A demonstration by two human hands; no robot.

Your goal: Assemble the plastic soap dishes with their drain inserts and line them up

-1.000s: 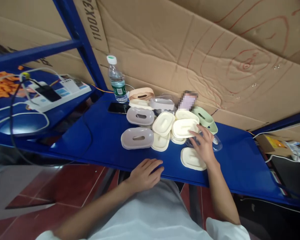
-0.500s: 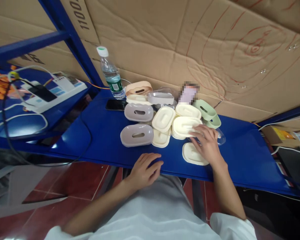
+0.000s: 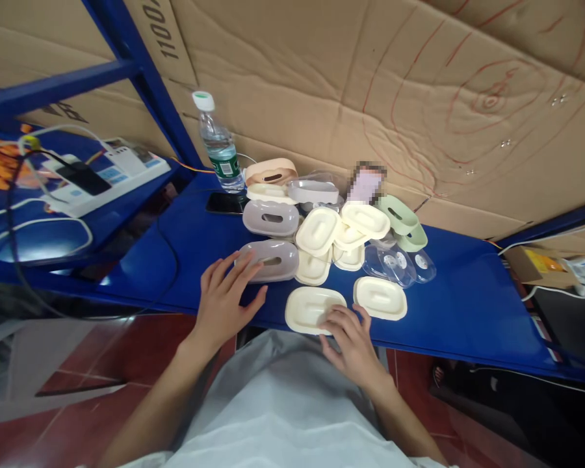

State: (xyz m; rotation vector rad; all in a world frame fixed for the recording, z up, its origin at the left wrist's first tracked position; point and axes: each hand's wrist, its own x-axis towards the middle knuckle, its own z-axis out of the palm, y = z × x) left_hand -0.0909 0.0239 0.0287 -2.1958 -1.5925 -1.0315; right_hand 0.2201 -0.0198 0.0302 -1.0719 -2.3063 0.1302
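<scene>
A heap of oval plastic box parts lies on the blue shelf (image 3: 468, 299). My left hand (image 3: 224, 296) reaches out with spread fingers, its tips touching a grey oval lid with a slot (image 3: 269, 260). My right hand (image 3: 348, 338) rests at the shelf's near edge, fingers curled on the rim of a cream oval tray (image 3: 313, 308). A second cream tray (image 3: 380, 298) lies just to its right. More cream trays (image 3: 316, 231), green pieces (image 3: 400, 221), a peach lid (image 3: 270, 172) and clear inserts (image 3: 394, 263) sit behind.
A water bottle (image 3: 218, 146) and a dark phone (image 3: 225, 203) stand at the back left of the pile. A cardboard wall (image 3: 370, 84) closes the rear. A power strip with cables (image 3: 97, 175) lies on the left shelf. Red floor tiles show below.
My right hand came back from the pile toward me and a cream tray now lies under its fingers at the near edge. My left hand moved forward and left onto the grey lid.
</scene>
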